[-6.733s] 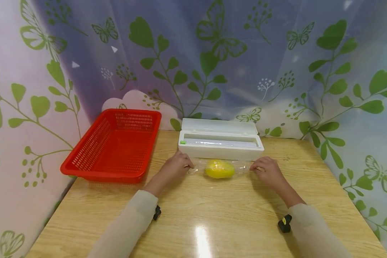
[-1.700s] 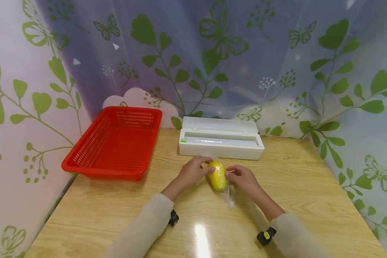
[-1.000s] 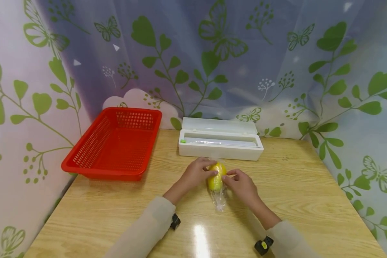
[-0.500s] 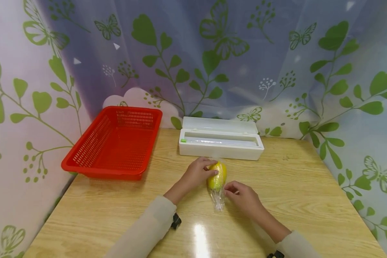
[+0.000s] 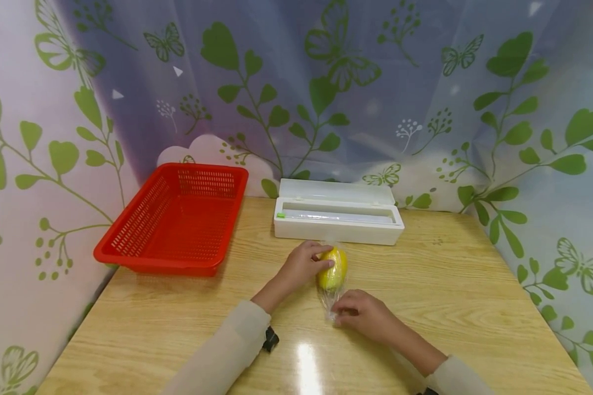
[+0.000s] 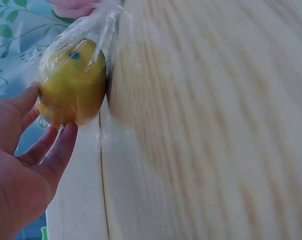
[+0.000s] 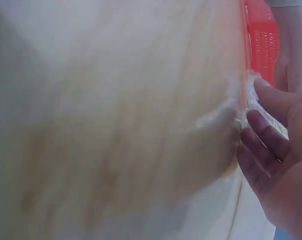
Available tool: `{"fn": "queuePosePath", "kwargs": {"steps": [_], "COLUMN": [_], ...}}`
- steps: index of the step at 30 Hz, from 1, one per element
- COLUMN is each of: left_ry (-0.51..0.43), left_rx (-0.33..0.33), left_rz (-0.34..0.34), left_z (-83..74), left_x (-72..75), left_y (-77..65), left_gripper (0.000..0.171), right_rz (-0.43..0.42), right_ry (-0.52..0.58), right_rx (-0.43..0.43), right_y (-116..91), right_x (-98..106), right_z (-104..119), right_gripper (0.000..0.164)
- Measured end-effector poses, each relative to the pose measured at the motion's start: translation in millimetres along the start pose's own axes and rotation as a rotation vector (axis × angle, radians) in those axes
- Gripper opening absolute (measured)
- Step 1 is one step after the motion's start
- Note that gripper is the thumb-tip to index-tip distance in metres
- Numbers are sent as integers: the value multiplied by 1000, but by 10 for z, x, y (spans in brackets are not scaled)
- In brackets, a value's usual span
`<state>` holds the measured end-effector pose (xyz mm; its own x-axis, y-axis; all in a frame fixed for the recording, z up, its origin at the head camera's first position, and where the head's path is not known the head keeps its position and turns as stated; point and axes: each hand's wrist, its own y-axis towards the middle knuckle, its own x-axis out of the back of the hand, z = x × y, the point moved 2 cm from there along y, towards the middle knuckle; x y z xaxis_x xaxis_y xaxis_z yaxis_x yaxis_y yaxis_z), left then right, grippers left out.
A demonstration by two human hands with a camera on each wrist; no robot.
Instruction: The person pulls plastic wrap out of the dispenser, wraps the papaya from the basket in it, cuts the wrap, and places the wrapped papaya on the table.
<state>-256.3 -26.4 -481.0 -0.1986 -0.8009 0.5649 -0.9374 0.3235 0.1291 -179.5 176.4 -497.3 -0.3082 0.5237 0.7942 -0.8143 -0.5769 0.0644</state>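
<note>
A yellow mango (image 5: 337,267) wrapped in clear cling film (image 5: 328,299) lies lengthwise on the wooden table. My left hand (image 5: 298,264) holds it from the left, thumb on one side and fingers on the other. The left wrist view shows these fingertips against the wrapped mango (image 6: 73,87), its film gathered at the far end. At the film's near tail, my right hand (image 5: 368,315) pinches the loose plastic between thumb and fingers. In the right wrist view, crumpled cling film (image 7: 252,92) sits by the thumb of the right hand (image 7: 286,155).
Behind the mango stands a white cling film dispenser (image 5: 338,232), lid raised, with a roll and a green slider inside. A red perforated basket (image 5: 158,265) stands at the left. A patterned curtain (image 5: 375,109) hangs along the table's back and sides.
The mango, first lying crosswise with film ends spread, has turned lengthwise. The left hand now holds it. The right hand has slid from its side down to the film's near tail.
</note>
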Motion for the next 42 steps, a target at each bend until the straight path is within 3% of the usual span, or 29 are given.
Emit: {"fn": "queuePosePath", "kwargs": {"steps": [11, 30, 37, 42], "left_ry": [-28, -27, -18, -12], "left_rx": [-2, -2, 3, 2], "left_rz": [4, 14, 11, 6], "left_z": [13, 15, 15, 32], "left_x": [-4, -4, -4, -10], "left_y": [8, -5, -7, 6], "left_gripper": [42, 44, 44, 44], "right_rz": [-58, -290, -391, -405], "right_ry": [-108, -142, -182, -193], "right_rx": [35, 197, 162, 82], "right_y": [15, -7, 112, 228], "right_x": [-72, 95, 225, 300], "right_z": [34, 166, 255, 268], "right_gripper": [10, 13, 13, 9]}}
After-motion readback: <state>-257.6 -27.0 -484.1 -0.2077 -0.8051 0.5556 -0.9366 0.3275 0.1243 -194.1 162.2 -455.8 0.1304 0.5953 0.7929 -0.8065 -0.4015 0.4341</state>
